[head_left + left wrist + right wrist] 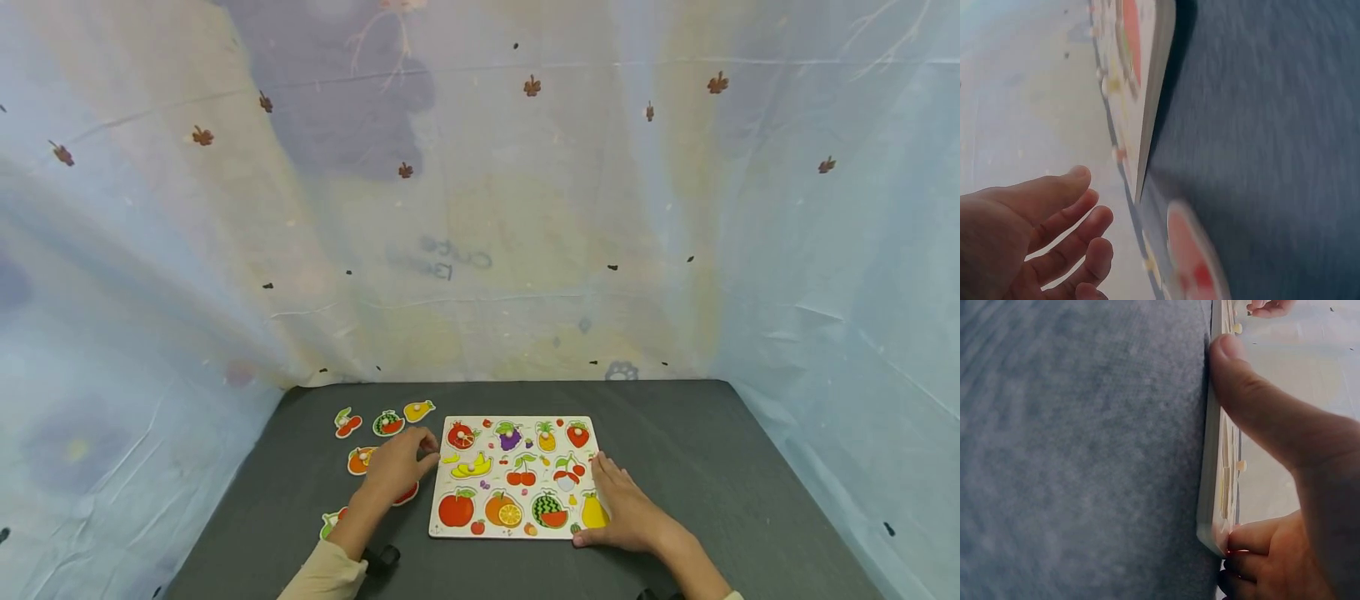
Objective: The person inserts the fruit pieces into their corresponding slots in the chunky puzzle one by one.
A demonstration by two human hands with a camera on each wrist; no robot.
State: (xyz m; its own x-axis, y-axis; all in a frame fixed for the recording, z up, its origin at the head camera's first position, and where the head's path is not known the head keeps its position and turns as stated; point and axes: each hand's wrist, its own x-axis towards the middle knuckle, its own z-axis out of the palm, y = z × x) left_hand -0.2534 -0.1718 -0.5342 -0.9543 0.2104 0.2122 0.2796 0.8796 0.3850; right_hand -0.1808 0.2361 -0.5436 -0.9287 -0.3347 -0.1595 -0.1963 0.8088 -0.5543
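A white fruit puzzle board [491,444] lies flat on the dark table, printed with rows of colourful fruits. My right hand [628,510] holds its near right corner, thumb [1232,350] on the near edge and fingers [1250,537] along the right side. Just off the board's left edge, my left hand [396,467] hovers with loosely bent fingers and nothing between them. Beneath it lies a red fruit piece [406,494], partly covered by the hand. An orange piece [360,460] shows beside its knuckles.
Farther back on the left lie a cherry piece [348,423], a watermelon piece [388,423] and a pear piece [418,411]. Another piece [330,523] is half hidden by the left forearm. Patterned cloth [510,208] hangs behind and beside the table [675,433].
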